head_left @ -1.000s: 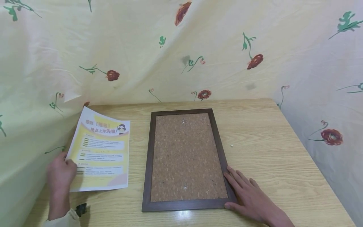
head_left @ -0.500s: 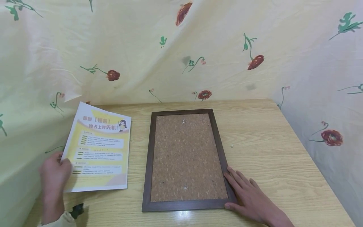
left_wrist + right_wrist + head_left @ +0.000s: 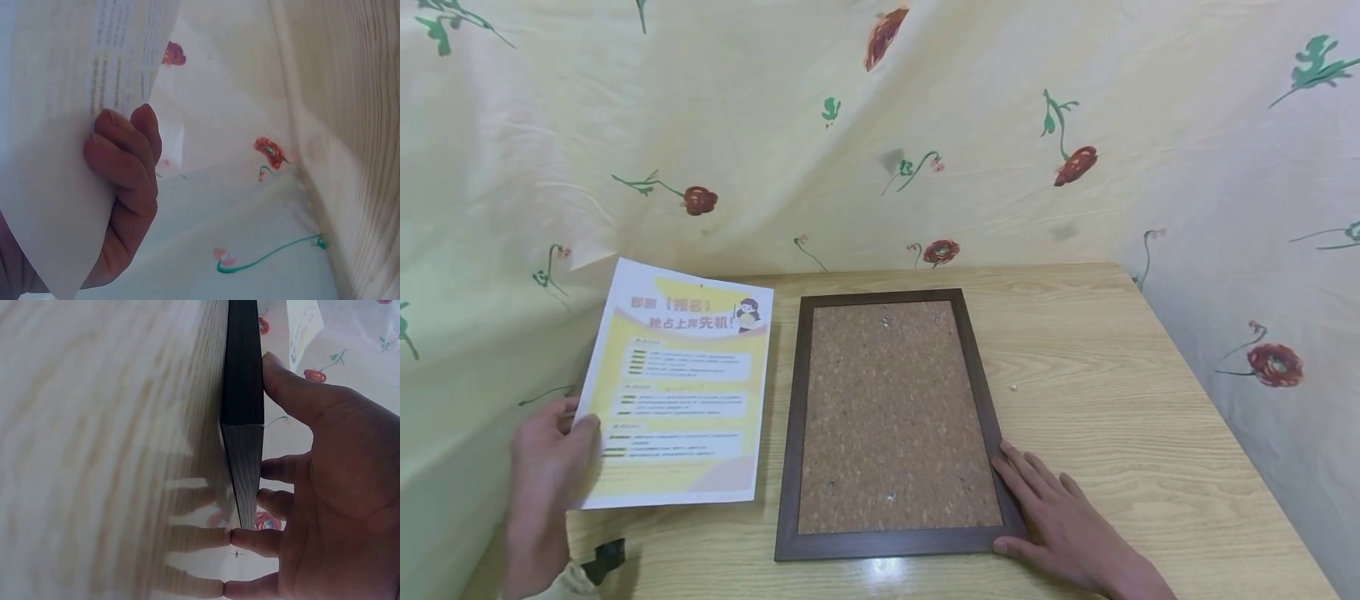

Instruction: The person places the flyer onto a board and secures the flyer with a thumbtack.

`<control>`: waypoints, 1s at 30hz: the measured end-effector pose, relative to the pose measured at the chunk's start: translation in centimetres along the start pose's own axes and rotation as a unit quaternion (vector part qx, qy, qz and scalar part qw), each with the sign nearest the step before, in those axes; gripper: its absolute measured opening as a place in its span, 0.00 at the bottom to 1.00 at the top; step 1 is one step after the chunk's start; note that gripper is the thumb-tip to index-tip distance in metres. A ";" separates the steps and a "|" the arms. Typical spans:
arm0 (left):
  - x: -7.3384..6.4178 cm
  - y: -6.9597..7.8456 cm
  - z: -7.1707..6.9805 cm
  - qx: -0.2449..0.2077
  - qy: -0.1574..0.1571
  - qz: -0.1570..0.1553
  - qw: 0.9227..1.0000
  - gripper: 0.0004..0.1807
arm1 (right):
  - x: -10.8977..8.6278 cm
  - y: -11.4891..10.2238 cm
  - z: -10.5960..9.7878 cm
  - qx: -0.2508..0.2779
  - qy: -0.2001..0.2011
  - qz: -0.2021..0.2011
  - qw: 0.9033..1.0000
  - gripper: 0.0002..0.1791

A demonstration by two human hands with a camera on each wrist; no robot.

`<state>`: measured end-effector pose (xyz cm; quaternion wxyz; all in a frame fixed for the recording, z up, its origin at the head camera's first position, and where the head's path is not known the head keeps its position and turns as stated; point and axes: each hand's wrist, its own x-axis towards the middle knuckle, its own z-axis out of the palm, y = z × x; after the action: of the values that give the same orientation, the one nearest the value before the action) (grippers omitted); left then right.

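My left hand (image 3: 546,458) pinches a yellow and white printed poster (image 3: 681,392) by its left edge, thumb in front and fingers behind. The sheet is raised above the table, left of a cork board (image 3: 895,417) in a dark brown frame. In the left wrist view, curled fingers (image 3: 128,150) lie against the sheet's back (image 3: 56,169). My right hand (image 3: 1067,517) rests on the frame's lower right corner, fingers spread. From the right wrist view, the thumb touches the dark frame (image 3: 244,375), and some fingertips reach past it to the tabletop.
Several shiny pins (image 3: 891,497) appear stuck in the cork near its edges. One small clear piece (image 3: 1013,387) lies on the wooden table (image 3: 1120,358) right of the board. A flowered cloth (image 3: 760,133) hangs behind and at both sides.
The poster has risen off the table, first shifting slightly left and then right toward the cork board, carried by my left hand. My right hand and the board have stayed put.
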<state>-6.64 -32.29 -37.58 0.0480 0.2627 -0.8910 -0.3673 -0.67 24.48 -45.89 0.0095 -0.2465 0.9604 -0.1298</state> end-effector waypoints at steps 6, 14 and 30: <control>-0.3 0.3 0.7 -0.021 -0.017 -0.002 1.000 0.23 | 0.0 0.0 0.0 0.002 -0.002 0.001 1.000 0.49; -0.6 0.6 1.9 -0.104 -0.054 -0.001 0.993 0.23 | 0.0 0.0 0.0 0.000 -0.003 0.003 1.000 0.49; -0.9 1.3 4.2 -0.266 -0.173 0.040 0.947 0.21 | 0.0 0.1 0.0 -0.002 0.002 -0.002 1.000 0.50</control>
<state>-7.60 -28.37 -39.64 -0.0244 0.1368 -0.7650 -0.6288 -0.72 24.59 -45.90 0.0068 -0.2478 0.9603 -0.1280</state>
